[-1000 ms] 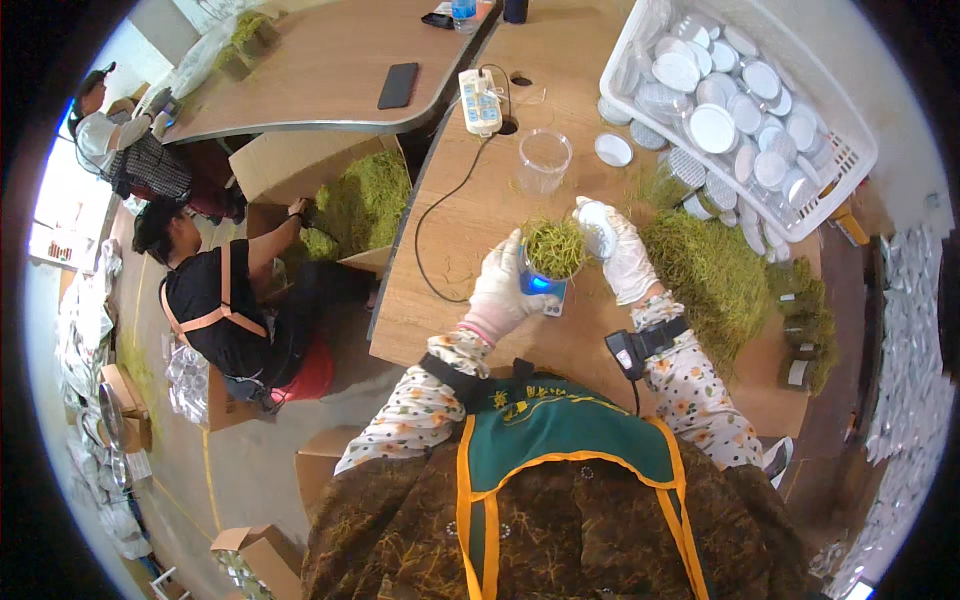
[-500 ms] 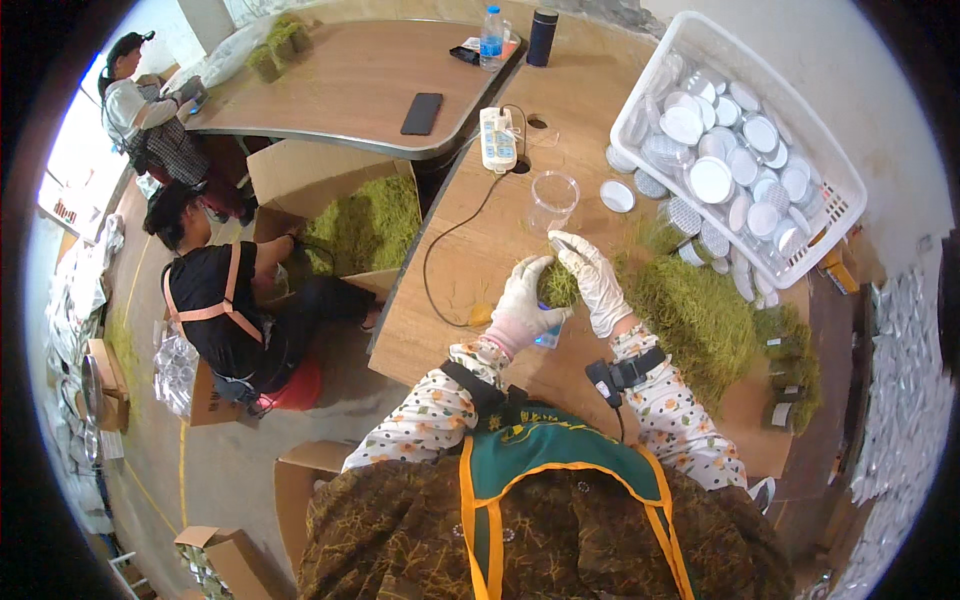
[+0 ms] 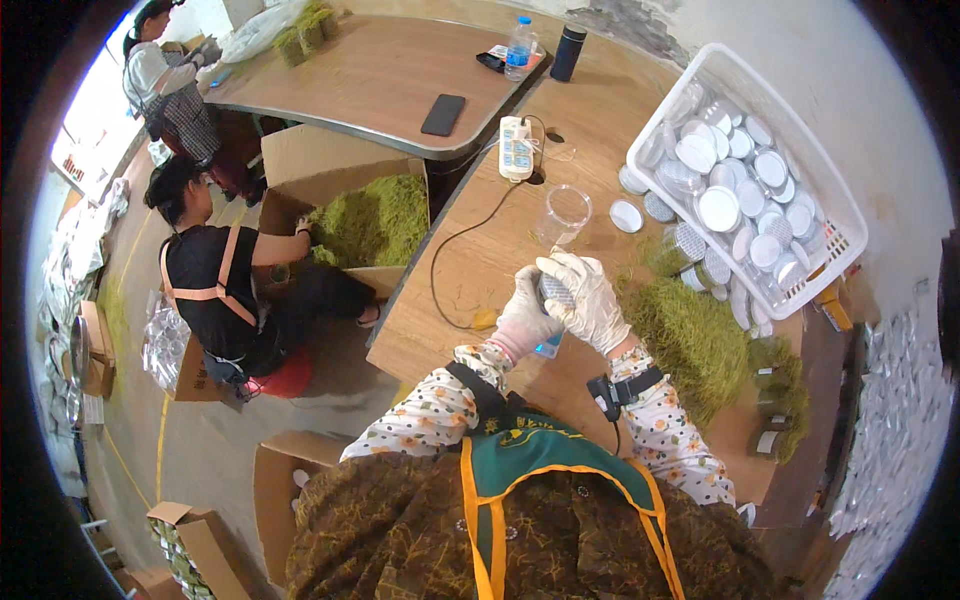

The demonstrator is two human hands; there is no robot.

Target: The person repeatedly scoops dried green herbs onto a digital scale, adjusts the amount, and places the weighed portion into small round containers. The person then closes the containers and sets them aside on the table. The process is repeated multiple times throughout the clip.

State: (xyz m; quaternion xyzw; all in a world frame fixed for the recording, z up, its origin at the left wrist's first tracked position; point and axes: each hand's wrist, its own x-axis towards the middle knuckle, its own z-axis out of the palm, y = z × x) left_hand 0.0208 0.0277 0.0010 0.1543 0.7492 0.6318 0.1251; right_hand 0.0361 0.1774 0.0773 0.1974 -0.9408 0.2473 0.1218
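Note:
Both my gloved hands meet over the wooden table (image 3: 470, 270). My left hand (image 3: 522, 322) wraps a small clear jar (image 3: 547, 346) with a blue base, its green filling hidden. My right hand (image 3: 590, 300) presses a silver lid (image 3: 556, 291) onto the jar's top. An empty clear jar (image 3: 565, 211) stands just beyond my hands, with a loose silver lid (image 3: 626, 215) beside it. A heap of green moss-like material (image 3: 690, 335) lies to the right of my right wrist.
A white basket (image 3: 838, 215) full of silver lids sits at the far right. A power strip (image 3: 515, 148), phone (image 3: 443, 114) and two bottles (image 3: 568, 40) lie further back. A person in black (image 3: 215, 285) reaches into a cardboard box of green material (image 3: 375, 220) on the left.
The jar's green filling showed at the top before. Now my right hand has brought a silver lid down over it. Both hands stayed close together.

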